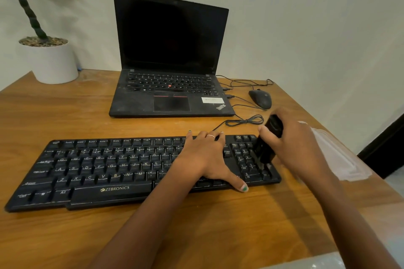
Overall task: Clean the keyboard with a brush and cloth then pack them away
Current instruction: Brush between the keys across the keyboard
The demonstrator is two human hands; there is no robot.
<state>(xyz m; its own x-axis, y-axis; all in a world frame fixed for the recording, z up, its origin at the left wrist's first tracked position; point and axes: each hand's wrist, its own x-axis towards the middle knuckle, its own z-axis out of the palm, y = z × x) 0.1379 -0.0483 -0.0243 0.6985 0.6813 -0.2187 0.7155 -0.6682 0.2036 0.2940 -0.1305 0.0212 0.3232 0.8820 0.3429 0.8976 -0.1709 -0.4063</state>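
On the wooden desk [65, 120], seen from the head camera, the black keyboard [105, 170] lies in front of an open laptop [170, 61]. Left hand [207, 157] presses it flat, fingers spread; right hand [293, 144] curls around a black brush [265, 148], bristles on the number pad.
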